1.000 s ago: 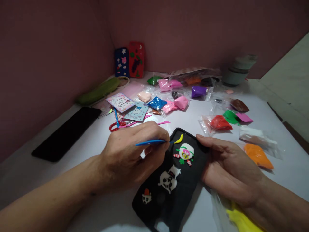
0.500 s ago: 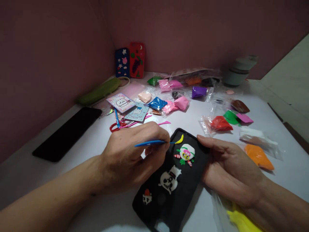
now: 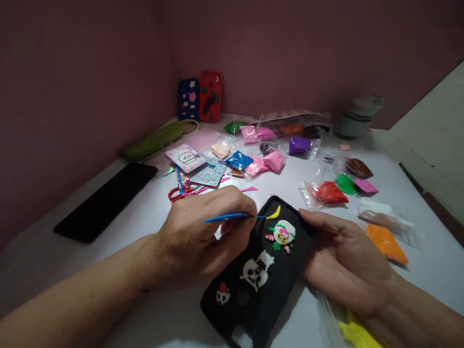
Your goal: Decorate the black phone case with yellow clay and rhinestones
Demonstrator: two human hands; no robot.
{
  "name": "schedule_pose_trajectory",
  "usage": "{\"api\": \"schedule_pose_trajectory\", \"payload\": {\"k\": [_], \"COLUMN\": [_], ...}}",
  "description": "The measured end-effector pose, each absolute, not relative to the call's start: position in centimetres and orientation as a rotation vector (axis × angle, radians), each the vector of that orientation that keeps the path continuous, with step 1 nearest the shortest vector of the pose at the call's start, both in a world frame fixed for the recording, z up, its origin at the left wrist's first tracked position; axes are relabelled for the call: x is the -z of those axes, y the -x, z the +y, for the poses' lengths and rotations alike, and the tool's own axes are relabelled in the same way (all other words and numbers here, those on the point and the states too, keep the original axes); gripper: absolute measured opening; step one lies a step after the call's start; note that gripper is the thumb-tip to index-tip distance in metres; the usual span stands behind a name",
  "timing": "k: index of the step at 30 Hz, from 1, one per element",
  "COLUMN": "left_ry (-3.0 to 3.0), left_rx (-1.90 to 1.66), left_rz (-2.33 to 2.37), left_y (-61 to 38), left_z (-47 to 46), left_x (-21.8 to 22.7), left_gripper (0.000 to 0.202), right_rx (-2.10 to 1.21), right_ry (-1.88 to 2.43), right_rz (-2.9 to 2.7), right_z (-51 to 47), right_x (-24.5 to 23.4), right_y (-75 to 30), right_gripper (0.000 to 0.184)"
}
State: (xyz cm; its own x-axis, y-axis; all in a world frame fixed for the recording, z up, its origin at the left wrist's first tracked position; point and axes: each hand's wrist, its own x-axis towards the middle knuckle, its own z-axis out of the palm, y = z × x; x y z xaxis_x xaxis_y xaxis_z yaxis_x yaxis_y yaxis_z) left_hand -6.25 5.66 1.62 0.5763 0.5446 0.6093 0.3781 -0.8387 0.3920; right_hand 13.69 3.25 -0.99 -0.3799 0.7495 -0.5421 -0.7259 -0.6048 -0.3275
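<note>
My left hand (image 3: pixel 206 237) is closed in a pinch around a thin blue modelling tool (image 3: pixel 229 218). The tool's tip touches or nearly touches a small yellow clay crescent (image 3: pixel 274 212) near the top of a black phone case (image 3: pixel 279 285). My right hand (image 3: pixel 340 256) grips the case along its right edge, thumb at the upper corner. Below the crescent sits a white clay figure (image 3: pixel 283 233) with pink, green and striped red parts. Further down are a skull in a hat (image 3: pixel 255 273) and a smaller skull with a red top (image 3: pixel 223 294). Part of the case's left edge is hidden by my left hand.
Packets of coloured clay, among them blue (image 3: pixel 239 160), red (image 3: pixel 330 192) and orange (image 3: pixel 387 243), lie across the white table. A black phone (image 3: pixel 107 200) is at left, near red-handled scissors (image 3: pixel 176 194). Decorated blue (image 3: pixel 189 100) and red (image 3: pixel 210 96) cases lean against the wall.
The view has shifted slightly, so most things sit a little lower in the picture. Both hands keep their grips, and the tool stays at the yellow crescent.
</note>
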Motion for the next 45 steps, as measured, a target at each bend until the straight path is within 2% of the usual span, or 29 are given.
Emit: {"api": "schedule_pose_trajectory", "payload": {"k": [15, 45], "left_ry": [-2.578, -2.603], "left_rx": [-1.099, -1.057], "left_rz": [0.739, 0.739], "left_y": [6.44, 6.34], "left_z": [5.42, 5.59], "left_x": [-1.81, -1.84], "left_gripper": [0.016, 0.014], "right_rx": [-2.069, -2.077], "right_ry": [0.815, 0.826], "right_rz": [-0.034, -0.022], "right_z": [3.28, 3.46], "right_x": [1.08, 1.12], "right_y": [-13.63, -13.72], "right_gripper": [0.021, 0.016]}}
